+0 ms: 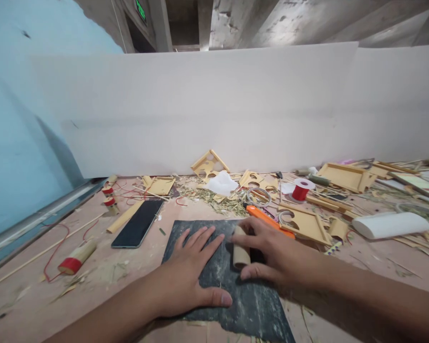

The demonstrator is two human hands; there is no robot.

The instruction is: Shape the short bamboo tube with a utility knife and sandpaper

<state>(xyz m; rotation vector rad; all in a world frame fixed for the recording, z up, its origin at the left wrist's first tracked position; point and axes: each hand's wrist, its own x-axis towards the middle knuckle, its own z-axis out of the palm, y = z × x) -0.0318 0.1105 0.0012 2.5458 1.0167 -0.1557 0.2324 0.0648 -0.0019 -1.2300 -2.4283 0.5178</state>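
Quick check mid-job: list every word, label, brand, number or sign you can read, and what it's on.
No text can be read anywhere in this view.
Green lit sign, top left: its marks are too small and blurred to read.
Dark sheet and the tube at the right hand: no lettering shows.
Phone: dark screen, no text showing.
Orange cutter: no readable marking.
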